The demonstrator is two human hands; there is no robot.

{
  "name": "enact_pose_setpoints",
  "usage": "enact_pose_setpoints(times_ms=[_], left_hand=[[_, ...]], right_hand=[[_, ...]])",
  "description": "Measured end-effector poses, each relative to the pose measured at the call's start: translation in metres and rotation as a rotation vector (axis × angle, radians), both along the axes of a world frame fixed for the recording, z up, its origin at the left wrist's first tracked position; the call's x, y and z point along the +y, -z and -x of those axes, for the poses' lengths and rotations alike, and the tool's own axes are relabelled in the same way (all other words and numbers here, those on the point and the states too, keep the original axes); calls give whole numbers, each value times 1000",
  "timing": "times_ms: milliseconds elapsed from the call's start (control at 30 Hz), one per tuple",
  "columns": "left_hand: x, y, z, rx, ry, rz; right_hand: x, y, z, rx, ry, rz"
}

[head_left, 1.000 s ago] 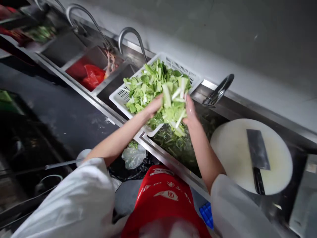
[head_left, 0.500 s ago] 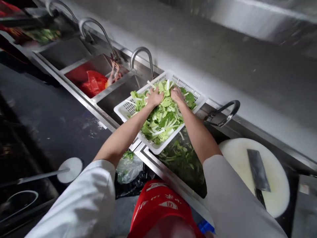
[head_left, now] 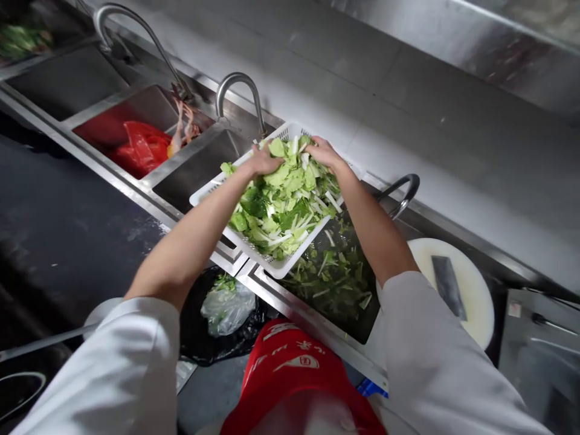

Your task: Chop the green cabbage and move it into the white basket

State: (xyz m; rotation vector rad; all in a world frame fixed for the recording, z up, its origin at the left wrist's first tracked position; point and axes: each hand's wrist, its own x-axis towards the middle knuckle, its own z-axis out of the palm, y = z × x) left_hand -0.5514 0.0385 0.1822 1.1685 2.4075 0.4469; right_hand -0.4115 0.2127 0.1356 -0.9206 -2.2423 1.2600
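A white plastic basket (head_left: 286, 266) heaped with cut leafy greens (head_left: 290, 199), pale stems among the leaves, rests across the sink edges in front of me. At its far left side, my left hand (head_left: 266, 162) is closed around a clump of the greens, its fingertips partly hidden by leaves. My right hand (head_left: 324, 153) grips the same pile from the far right, with leaves and stems bunched between the two hands. Below the basket, a sink of water (head_left: 338, 302) holds more floating greens.
To the right lies a round white cutting board (head_left: 475, 290) with a cleaver (head_left: 447, 284) on it. Curved faucets (head_left: 240, 78) line the wall. A red plastic bag (head_left: 147, 145) sits in a left basin. A black trash bag (head_left: 194, 338) stands below the counter edge.
My hands have moved apart slightly and pulled the greens up into a higher mound between them. The view has shifted, so the sinks appear further left.
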Motion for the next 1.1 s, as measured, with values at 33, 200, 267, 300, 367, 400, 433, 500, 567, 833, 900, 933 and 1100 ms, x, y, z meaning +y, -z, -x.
enact_pose_setpoints(times_ms=[33,200,267,300,367,400,433,500,567,833,900,933,1100], left_hand=[[-6,-14,1,15,34,21],[-50,-68,-36,287,59,-183],[-72,-66,-62,329,105,-323],[-83,-59,-77,297,150,-367],[-105,-32,-107,156,240,-411],[-116,-15,-122,70,273,-421],[-126,3,-137,-10,288,-424],[-146,37,-165,-149,276,-397],[-163,64,-189,-273,234,-353],[-203,104,-213,-523,78,-322],[-200,109,-206,-590,8,-361],[-195,111,-203,-645,-36,-389],[-145,111,-192,-1036,-322,-498]], right_hand=[[5,-2,-9,60,55,-33],[-1,17,-83,196,338,-254],[-28,34,-117,108,405,-278],[-45,43,-131,58,421,-272],[-83,61,-154,-23,384,-224],[-101,70,-161,-52,335,-185],[-117,77,-165,-76,278,-140],[-140,89,-166,-102,200,-47],[-151,96,-158,-77,210,20],[-149,106,-142,188,269,164],[-152,105,-147,250,274,209],[-155,103,-149,269,281,228],[-177,92,-152,290,279,295]])
